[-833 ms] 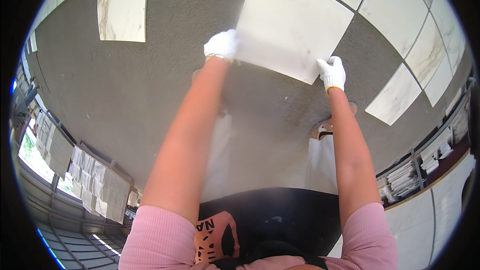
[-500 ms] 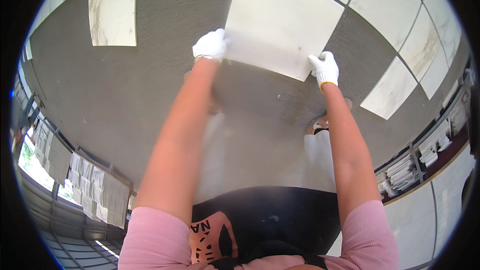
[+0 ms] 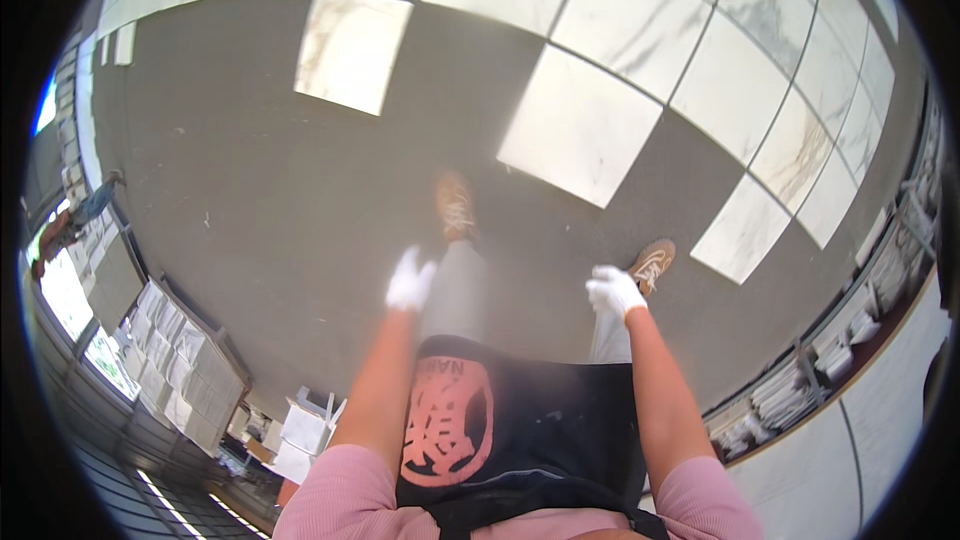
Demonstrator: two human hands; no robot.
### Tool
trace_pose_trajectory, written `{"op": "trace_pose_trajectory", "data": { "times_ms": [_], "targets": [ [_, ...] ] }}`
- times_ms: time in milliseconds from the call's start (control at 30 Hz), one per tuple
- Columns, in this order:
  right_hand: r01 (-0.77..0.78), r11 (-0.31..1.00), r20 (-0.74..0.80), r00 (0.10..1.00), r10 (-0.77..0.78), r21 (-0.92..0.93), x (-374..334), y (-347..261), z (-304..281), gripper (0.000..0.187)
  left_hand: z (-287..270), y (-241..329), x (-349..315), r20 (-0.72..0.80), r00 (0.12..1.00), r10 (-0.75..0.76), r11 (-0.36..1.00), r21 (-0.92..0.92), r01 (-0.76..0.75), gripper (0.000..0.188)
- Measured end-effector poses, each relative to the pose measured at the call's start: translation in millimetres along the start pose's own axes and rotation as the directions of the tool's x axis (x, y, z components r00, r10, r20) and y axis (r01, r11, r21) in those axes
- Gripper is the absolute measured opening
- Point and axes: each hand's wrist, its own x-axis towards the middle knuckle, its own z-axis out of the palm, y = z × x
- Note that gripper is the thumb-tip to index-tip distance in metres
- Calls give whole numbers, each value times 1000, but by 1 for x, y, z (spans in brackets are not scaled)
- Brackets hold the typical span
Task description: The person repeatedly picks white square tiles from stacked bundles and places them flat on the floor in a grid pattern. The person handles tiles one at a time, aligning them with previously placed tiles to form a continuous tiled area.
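Note:
Both my hands wear white knitted gloves and hold nothing. My left hand (image 3: 408,280), slightly smeared by motion, hangs above my left leg with thumb and fingers apart. Loosely bent fingers show on my right hand (image 3: 613,290), beside my right shoe (image 3: 652,262). Ahead of both hands, a white marble tile (image 3: 582,126) lies flat on the grey floor (image 3: 240,140), its far edge along the laid row. Neither hand touches it. Farther left lies a separate white tile with tan veining (image 3: 352,52).
Laid marble tiles (image 3: 640,0) cover the far side and curve round to the right. Another tile (image 3: 741,230) lies right of my right shoe. My left shoe (image 3: 456,202) stands on grey floor. Stacked tiles (image 3: 180,365) line the left; a person (image 3: 85,215) is at the far left.
Both hands have let go of the white tile and drawn back toward my body. It now lies flat by the laid row. The view has shifted, showing my shoes and more tiles.

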Motion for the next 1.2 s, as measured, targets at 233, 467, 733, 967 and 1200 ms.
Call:
{"op": "trace_pose_trajectory", "data": {
  "times_ms": [233,467,733,967,1200],
  "targets": [
    [485,482,184,818,-545,-729,-81,-15,-38,24,-72,-130,-207,127,985,-116,991,83,106,50],
    [228,961,42,974,-225,-157,-224,-94,-73,20,-145,-124,-318,174,983,-61,875,-464,137,45],
    [292,944,221,942,-255,-156,-320,-202,-38,26,-66,-132,-426,-44,933,-356,247,-968,48,31],
    [276,878,210,955,-207,-391,-341,-214,-134,3,178,-117,-584,40,999,14,1000,4,-14,16],
    [316,-483,378,925,-35,-817,-325,-205,-170,30,299,-76,-659,-139,966,-218,775,-626,85,14]
  ]
}}
